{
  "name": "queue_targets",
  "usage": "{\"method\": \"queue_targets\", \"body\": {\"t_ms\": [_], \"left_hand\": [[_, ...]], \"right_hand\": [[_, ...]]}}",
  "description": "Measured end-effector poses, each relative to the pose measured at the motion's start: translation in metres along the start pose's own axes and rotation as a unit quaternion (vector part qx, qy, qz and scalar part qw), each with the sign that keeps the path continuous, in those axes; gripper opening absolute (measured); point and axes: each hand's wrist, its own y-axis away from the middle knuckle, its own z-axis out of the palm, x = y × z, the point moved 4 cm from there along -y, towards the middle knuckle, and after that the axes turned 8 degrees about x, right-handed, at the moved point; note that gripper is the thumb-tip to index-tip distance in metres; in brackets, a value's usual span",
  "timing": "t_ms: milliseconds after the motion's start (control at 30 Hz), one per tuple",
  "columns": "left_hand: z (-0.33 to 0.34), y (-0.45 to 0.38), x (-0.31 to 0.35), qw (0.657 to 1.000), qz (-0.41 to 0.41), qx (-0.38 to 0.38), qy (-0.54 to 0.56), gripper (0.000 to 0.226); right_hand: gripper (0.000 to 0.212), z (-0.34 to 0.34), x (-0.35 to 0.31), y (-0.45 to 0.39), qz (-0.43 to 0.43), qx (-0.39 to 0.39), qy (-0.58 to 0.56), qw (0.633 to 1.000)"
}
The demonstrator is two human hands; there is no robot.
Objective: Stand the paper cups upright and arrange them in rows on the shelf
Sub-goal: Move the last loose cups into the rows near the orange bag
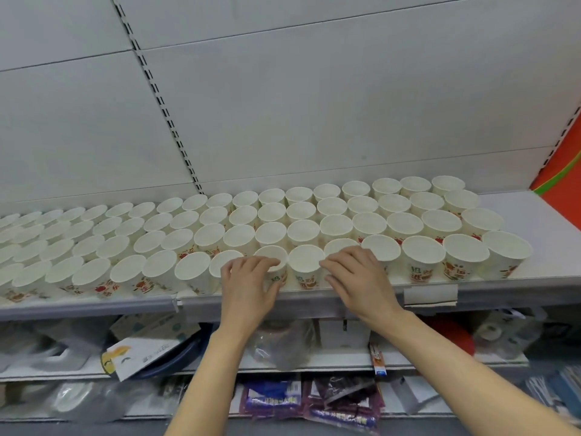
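Observation:
Several white paper cups with red and green print stand upright in rows on the white shelf [534,272], rims up. My left hand [248,284] rests its curled fingers on the rim of a front-row cup [276,275], thumb against its side. To its right stands a free front-row cup [306,265]. My right hand [358,278] lies over another front-row cup [338,245], fingers bent across its rim and front. Both hands are at the middle of the front row.
The shelf's front edge carries a price-tag strip with a blank label holder [430,295]. Below are lower shelves with boxes [151,328], plastic bags and purple packets [273,401]. A white slotted back panel rises behind the cups. An orange panel [562,171] stands at the right.

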Motion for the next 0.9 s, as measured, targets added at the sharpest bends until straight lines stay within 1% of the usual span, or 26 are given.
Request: {"method": "queue_targets", "body": {"t_ms": [100, 133, 300, 400, 500, 567, 633, 700, 767, 900], "left_hand": [[0.0, -0.01, -0.005, 0.999, 0.028, 0.003, -0.015, 0.011], [0.0, -0.013, -0.005, 0.999, 0.032, 0.0, -0.017, 0.009], [0.0, -0.016, -0.002, 0.998, 0.05, -0.028, -0.022, 0.023], [-0.001, -0.014, -0.002, 0.998, 0.061, -0.015, -0.001, 0.024], [-0.012, -0.01, -0.014, 0.999, 0.031, 0.035, 0.027, 0.038], [-0.025, -0.003, -0.037, 0.997, -0.007, 0.077, 0.023, 0.034], [-0.037, 0.005, -0.067, 0.993, -0.066, 0.094, 0.005, 0.031], [-0.044, 0.011, -0.094, 0.99, -0.118, 0.079, -0.02, 0.034], [-0.046, 0.014, -0.108, 0.988, -0.139, 0.054, -0.046, 0.033], [-0.045, 0.011, -0.117, 0.99, -0.108, 0.018, -0.092, 0.024]], "right_hand": [[0.02, 0.018, -0.014, -0.009, 0.004, -0.007, 0.001, 1.0], [0.02, 0.022, -0.017, -0.012, 0.003, -0.008, 0.001, 1.0], [0.018, 0.036, -0.019, -0.02, -0.013, -0.032, 0.008, 0.999], [0.018, 0.036, -0.019, -0.021, -0.012, -0.028, 0.01, 1.0], [0.014, 0.031, -0.023, -0.022, 0.002, 0.003, 0.001, 1.0], [0.014, 0.03, -0.028, -0.024, 0.004, 0.014, -0.014, 1.0], [0.015, 0.033, -0.039, -0.028, -0.005, 0.017, -0.035, 0.999], [0.016, 0.041, -0.052, -0.033, -0.021, 0.016, -0.055, 0.998], [0.017, 0.051, -0.064, -0.038, -0.036, 0.015, -0.073, 0.997], [0.018, 0.073, -0.088, -0.048, -0.048, 0.0, -0.076, 0.996]]}}
